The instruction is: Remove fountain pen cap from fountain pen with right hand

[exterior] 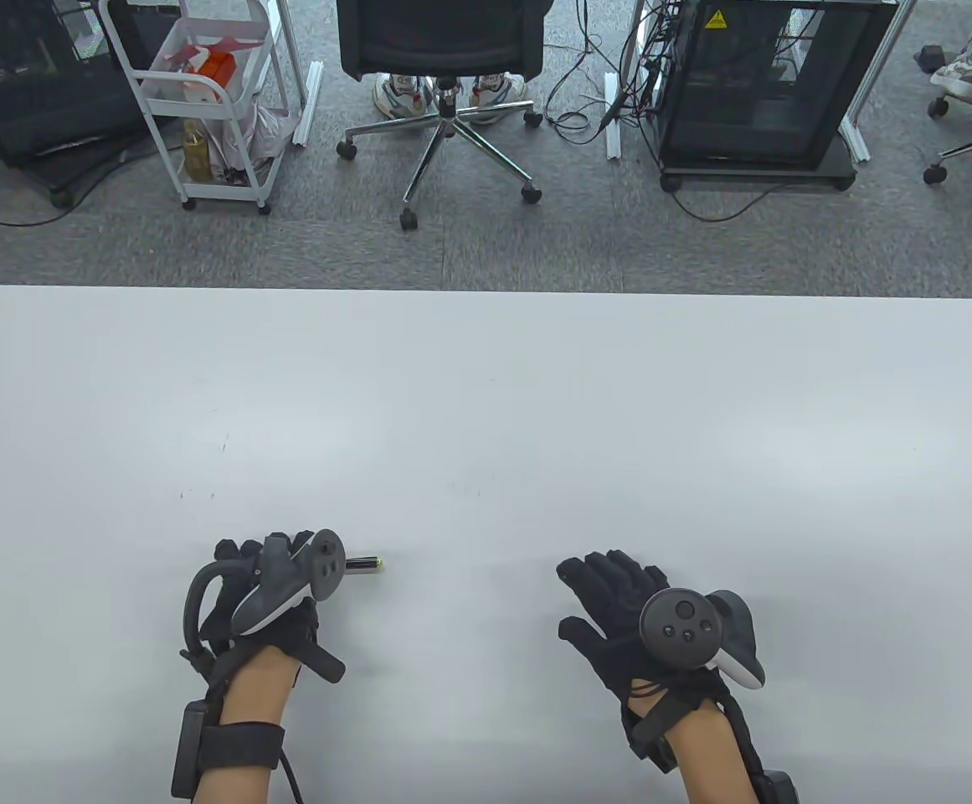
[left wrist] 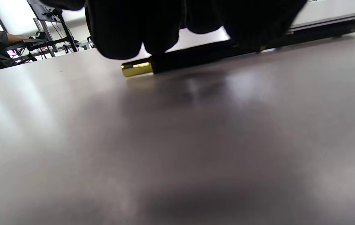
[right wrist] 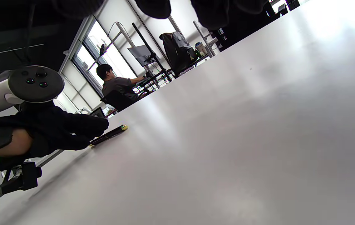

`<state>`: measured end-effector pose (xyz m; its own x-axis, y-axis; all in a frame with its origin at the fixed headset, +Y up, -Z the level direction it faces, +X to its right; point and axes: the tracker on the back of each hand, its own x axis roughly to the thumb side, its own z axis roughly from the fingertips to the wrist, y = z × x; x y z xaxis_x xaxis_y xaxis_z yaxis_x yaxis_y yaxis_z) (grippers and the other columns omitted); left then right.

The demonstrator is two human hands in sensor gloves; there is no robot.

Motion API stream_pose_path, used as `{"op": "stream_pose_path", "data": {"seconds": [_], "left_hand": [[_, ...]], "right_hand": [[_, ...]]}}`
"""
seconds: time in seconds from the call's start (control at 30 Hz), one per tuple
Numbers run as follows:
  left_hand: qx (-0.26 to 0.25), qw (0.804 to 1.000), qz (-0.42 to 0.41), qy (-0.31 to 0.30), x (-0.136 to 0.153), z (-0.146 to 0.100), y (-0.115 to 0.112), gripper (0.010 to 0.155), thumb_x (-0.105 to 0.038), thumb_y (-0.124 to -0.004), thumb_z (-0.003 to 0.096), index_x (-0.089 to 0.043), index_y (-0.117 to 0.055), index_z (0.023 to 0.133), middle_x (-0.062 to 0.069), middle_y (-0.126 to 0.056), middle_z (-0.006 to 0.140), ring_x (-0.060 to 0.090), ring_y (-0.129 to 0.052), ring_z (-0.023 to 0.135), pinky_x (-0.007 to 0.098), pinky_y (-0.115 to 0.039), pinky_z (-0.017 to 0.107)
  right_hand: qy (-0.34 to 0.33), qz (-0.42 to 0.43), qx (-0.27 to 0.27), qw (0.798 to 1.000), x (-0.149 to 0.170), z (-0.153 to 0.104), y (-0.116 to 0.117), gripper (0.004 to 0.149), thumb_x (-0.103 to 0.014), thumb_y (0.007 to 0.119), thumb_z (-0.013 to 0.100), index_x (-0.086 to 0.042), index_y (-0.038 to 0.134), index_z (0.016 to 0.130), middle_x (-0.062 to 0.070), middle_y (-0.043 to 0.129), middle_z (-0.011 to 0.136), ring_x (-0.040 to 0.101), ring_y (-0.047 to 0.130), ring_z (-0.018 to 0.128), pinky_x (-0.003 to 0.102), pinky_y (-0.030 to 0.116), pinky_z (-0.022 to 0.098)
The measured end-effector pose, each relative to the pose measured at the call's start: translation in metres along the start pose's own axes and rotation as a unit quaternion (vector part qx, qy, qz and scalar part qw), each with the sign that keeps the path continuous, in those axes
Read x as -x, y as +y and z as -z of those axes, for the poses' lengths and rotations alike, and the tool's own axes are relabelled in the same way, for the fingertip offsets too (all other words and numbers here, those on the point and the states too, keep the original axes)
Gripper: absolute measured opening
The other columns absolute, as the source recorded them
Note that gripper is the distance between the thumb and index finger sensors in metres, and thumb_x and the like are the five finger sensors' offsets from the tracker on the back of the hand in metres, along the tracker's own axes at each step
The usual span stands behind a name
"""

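Fountain pen [left wrist: 243, 47] lies on the table [exterior: 486, 419] under left hand [exterior: 272, 586], fingers curled over its barrel; right hand [exterior: 628, 620] spread, holding nothing, well apart; risk: loose hold lets pen slide when cap [exterior: 366, 566] is pulled

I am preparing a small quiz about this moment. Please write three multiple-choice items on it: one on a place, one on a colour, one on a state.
1. Where is the pen?
A. at the left hand
B. under the right hand
C. at the table's far edge

2. What colour are the pen's end tips?
A. red
B. gold
C. white

3. What is the right hand doing?
A. pulling the cap
B. holding the pen
C. holding nothing, fingers spread

Key: 1 A, the table view shows the pen sticking out from under the left hand. 2 B, the left wrist view shows gold at both ends of the black pen. 3 C, the right hand is apart from the pen, with its fingers spread.
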<state>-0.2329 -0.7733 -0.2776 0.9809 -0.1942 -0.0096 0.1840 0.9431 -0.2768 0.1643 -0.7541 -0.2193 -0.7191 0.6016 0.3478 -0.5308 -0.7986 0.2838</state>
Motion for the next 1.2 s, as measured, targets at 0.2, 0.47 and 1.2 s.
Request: {"op": "stream_pose_path", "data": {"seconds": [0.2,0.47,1.2], "left_hand": [[0.002,1.000,0.022,-0.011,-0.007,0.006,-0.004,0.059,-0.038,-0.079,0.0316,-0.032,-0.067,0.089,0.013,-0.075,0.096,0.041,-0.082,0.086,0.068,-0.050,0.070],[-0.002,0.999,0.027,-0.018,-0.011,0.005,-0.006,0.050,-0.036,-0.078,0.0326,-0.026,-0.072,0.081,0.012,-0.077,0.088,0.039,-0.084,0.080,0.067,-0.050,0.070],[-0.134,0.982,-0.086,-0.102,-0.030,-0.026,0.030,0.050,-0.031,-0.068,0.0315,-0.025,-0.064,0.080,0.012,-0.086,0.080,0.034,-0.098,0.069,0.066,-0.066,0.063]], "right_hand": [[-0.001,0.002,-0.002,1.000,-0.001,0.001,0.000,0.069,-0.059,0.061,0.053,-0.025,0.044,0.111,0.026,0.049,0.114,0.054,0.044,0.105,0.073,0.030,0.071],[0.001,0.002,0.000,1.000,0.000,0.000,0.001,0.069,-0.059,0.061,0.053,-0.025,0.045,0.111,0.026,0.050,0.113,0.054,0.046,0.105,0.073,0.031,0.071],[-0.031,0.012,0.015,0.999,-0.008,0.001,0.000,0.068,-0.058,0.062,0.053,-0.023,0.047,0.110,0.026,0.054,0.111,0.053,0.053,0.102,0.073,0.035,0.071]]}}
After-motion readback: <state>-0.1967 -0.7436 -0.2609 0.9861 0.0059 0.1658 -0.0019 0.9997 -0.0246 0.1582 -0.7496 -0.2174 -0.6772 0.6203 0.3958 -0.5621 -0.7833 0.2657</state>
